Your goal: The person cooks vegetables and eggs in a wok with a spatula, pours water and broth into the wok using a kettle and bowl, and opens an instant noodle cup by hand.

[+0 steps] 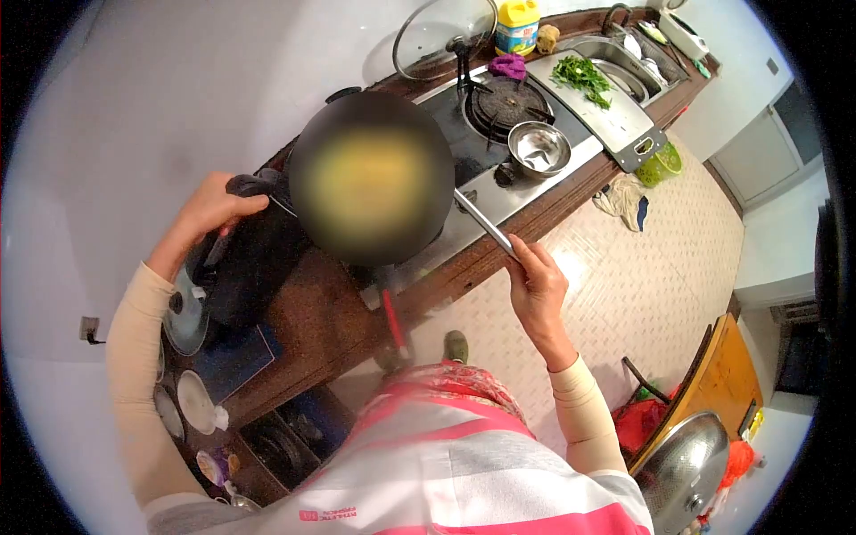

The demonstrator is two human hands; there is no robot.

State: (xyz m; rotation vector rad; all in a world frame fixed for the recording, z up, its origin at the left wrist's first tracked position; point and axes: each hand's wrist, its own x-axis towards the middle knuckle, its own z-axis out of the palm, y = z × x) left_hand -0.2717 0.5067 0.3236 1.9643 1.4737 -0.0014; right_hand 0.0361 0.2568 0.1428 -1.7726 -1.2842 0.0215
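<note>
A dark wok (pixel 312 227) sits on the stove, its inside blurred, with yellowish food (pixel 367 174) in it. My left hand (pixel 212 214) is closed on a dark cloth (pixel 254 185) at the wok's left edge; any handle beneath the cloth is hidden. My right hand (pixel 540 290) grips the long metal handle of a cooking utensil (pixel 484 221). That handle runs up into the blurred wok, so the utensil's head cannot be made out. A steel bowl (pixel 539 149) stands on the stove to the wok's right.
Chopped greens (pixel 582 80) lie on a cutting board (pixel 615 125) beside the sink (pixel 615 76). A second burner (pixel 508 105), a purple cloth (pixel 508 67) and a yellow jug (pixel 517 28) are behind the bowl. A glass lid (pixel 428 40) leans on the wall.
</note>
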